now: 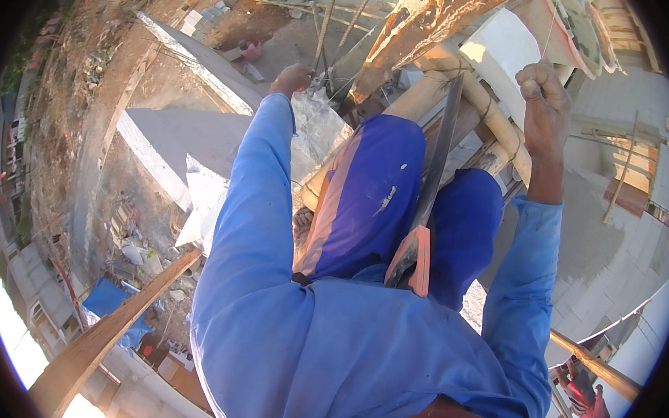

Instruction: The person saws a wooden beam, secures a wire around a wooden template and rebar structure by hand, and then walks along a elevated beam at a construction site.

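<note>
My right hand (544,106) is raised at the right, its fingers pinched closed on a thin string (553,27) that runs upward. Reaching forward at the left, my left hand (292,79) looks closed beside several thin rods (327,27); whatever it grips is too small to make out. A handsaw (437,161) rests between my knees, its orange and black handle (415,262) against my body and its dark blade pointing away. Ahead of my knees stands a mortar-stained wooden board (415,35), tilted, between my two hands.
I sit high up over bamboo poles (494,115) tied into a frame. Concrete wall tops (198,66) and rubble-strewn ground lie below at the left. A rough plank (116,334) rises at lower left. Another person in red (592,412) is at lower right, near a wooden pole (595,365).
</note>
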Demonstrator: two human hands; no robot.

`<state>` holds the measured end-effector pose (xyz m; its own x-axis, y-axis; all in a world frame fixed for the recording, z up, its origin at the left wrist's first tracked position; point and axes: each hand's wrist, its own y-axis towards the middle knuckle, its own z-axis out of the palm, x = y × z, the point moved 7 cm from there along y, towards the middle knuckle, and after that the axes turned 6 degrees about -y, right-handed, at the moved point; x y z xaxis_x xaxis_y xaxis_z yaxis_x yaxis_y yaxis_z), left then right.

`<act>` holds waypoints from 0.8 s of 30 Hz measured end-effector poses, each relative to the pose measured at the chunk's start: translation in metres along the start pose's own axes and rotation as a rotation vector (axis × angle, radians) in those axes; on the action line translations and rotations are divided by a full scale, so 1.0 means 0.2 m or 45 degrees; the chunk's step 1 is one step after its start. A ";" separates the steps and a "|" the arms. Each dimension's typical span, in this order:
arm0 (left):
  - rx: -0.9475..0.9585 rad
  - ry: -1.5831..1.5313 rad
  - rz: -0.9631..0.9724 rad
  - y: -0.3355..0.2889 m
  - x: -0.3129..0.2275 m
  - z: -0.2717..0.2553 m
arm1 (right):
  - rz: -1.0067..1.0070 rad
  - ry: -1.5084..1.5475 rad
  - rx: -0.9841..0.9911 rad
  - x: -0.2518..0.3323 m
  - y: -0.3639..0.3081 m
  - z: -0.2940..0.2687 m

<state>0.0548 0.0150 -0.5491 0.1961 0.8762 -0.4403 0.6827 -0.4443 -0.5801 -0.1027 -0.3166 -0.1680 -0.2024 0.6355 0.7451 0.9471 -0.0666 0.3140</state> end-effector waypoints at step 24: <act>-0.138 0.150 -0.108 0.51 0.42 0.14 | 0.065 0.123 0.035 -0.03 -0.01 0.05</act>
<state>0.1220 0.0382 -0.6651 0.2114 0.9283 -0.3060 0.7710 -0.3508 -0.5314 -0.0998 -0.3118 -0.1791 -0.1750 0.5548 0.8133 0.9631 -0.0750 0.2584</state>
